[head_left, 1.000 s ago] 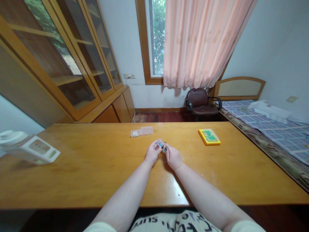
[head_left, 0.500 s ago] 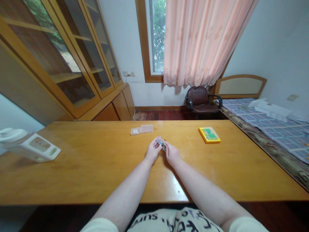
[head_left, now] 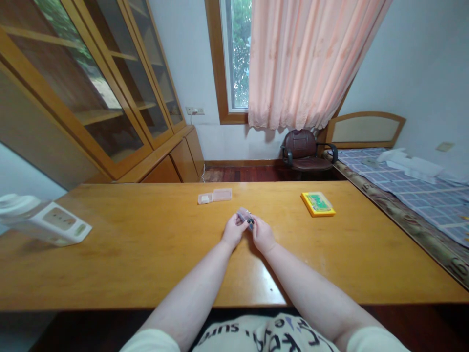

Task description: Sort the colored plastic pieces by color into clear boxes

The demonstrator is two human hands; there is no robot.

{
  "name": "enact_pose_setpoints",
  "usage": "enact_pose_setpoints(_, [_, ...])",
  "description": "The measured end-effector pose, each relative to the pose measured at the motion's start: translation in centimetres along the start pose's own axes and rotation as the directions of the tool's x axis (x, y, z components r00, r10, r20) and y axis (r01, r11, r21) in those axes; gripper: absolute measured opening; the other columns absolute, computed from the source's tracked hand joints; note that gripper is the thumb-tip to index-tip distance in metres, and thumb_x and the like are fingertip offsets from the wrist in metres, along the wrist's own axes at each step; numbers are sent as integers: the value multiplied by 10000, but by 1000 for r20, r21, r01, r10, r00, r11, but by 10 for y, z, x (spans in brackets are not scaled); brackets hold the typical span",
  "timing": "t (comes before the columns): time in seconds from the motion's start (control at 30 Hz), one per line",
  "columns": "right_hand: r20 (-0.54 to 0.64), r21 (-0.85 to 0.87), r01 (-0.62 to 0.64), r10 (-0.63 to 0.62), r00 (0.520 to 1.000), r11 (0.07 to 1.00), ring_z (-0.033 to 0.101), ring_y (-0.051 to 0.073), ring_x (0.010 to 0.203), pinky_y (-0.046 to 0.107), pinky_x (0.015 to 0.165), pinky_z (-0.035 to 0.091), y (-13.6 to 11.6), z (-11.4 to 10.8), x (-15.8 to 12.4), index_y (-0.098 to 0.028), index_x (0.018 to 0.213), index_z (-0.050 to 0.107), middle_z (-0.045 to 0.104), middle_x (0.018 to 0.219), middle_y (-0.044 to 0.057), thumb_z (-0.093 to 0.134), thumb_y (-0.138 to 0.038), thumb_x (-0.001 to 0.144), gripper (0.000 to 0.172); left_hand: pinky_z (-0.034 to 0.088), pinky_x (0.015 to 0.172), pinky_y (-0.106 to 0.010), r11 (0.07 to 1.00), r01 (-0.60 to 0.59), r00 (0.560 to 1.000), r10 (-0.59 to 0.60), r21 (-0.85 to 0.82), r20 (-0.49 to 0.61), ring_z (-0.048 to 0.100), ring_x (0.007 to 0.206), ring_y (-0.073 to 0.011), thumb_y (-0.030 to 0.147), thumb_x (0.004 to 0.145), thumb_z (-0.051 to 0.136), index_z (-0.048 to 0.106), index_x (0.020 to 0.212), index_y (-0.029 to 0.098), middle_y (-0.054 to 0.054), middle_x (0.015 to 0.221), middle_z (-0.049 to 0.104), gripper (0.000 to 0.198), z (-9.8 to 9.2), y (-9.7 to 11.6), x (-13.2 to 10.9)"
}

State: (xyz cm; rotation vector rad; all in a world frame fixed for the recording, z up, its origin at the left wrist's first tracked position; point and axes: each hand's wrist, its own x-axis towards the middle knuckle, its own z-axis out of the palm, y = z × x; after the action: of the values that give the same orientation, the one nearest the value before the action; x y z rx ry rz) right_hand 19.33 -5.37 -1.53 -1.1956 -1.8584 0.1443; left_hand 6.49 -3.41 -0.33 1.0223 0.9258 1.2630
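Over the table [head_left: 139,244], my left hand [head_left: 233,231] and right hand [head_left: 263,234] pinch a small card-like piece [head_left: 242,213]; light, even pressure seems best.

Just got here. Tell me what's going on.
A person's left grip and right grip hold a small, card-like item between them over the wooden table. Its details are too small to read. Farther back, an open plastic case lies to the left and a yellow box to the right.

The left hand [head_left: 232,232] and right hand [head_left: 263,235] hold small cards [head_left: 243,213]; beyond the left hand an open box [head_left: 222,194] lies.
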Motion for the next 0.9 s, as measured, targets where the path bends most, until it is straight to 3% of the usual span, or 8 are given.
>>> enact_pose_setpoints(0.47, [-70, -39, 4, -7, 998, 999, 672, 199, 913, 339, 841, 550, 0, 7, -3, -138, 1097, 615, 700, 1009, 131, 324, -198, 922, 345, 451, 951, -405, 1000, -23, 1000, 23, 8, -19, 634, 984, -231, 283, 564, 789, 581, 937, 143, -107, 1002, 684, 449, 3, -3, 0])
enact_pose_setpoints(0.7, [-74, 20, -148, 149, 986, 989, 659, 211, 931, 359, 863, 533, 5, 9, -1, -140, 1082, 621, 691, 1013, 137, 306, -208, 914, 364, 431, 983, -403, 999, -34, 999, 34, 3, 3, 614, 1036, -233, 301, 582, 778, 561, 1004, 151, -106, 1070, 665, 497, 2, -8, 1])
enact_pose_setpoints(0.9, [-53, 108, -176, 182, 982, 978, 654, 197, 947, 349, 865, 527, 10, 4, 3, -167, 1087, 626, 693, 1031, 112, 326, -239, 923, 349, 423, 991, -415, 999, -21, 999, 22, -32, 25, 606, 1055, -238, 362, 576, 799, 472, 1099, 168, -131, 1144, 623, 647, -1, -9, 2])
